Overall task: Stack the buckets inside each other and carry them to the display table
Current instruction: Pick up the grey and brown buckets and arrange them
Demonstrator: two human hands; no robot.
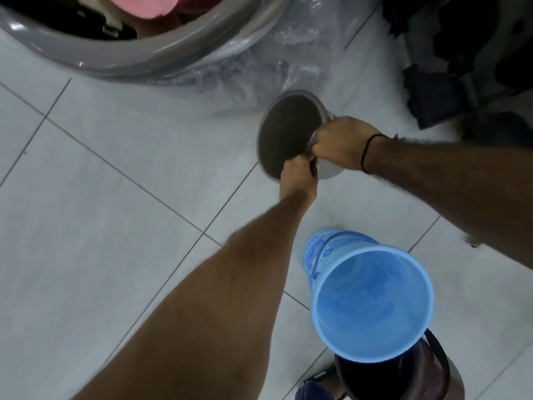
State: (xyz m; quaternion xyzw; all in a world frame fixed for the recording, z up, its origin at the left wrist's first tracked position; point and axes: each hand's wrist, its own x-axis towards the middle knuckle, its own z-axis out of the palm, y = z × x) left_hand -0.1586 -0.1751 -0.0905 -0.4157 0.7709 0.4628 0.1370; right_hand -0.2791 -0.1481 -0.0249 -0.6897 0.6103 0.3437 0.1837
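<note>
A small grey bucket point(284, 134) is tilted on its side above the tiled floor, its dark opening facing left. My left hand point(298, 174) grips its near rim from below. My right hand point(341, 142) is closed on its rim and wire handle from the right. A light blue bucket point(372, 301) stands upright at the lower right, open end up and empty, with blue print on its wall. A dark brown bucket point(432, 376) with a black handle is partly hidden just behind the blue one at the bottom edge.
A large grey tub point(161, 62) wrapped in clear plastic holds pink and dark items at the top left. Dark bags or clothing point(461, 53) lie at the top right. A sandalled foot point(317, 385) shows at the bottom. White floor tiles point(101, 197) spread to the left.
</note>
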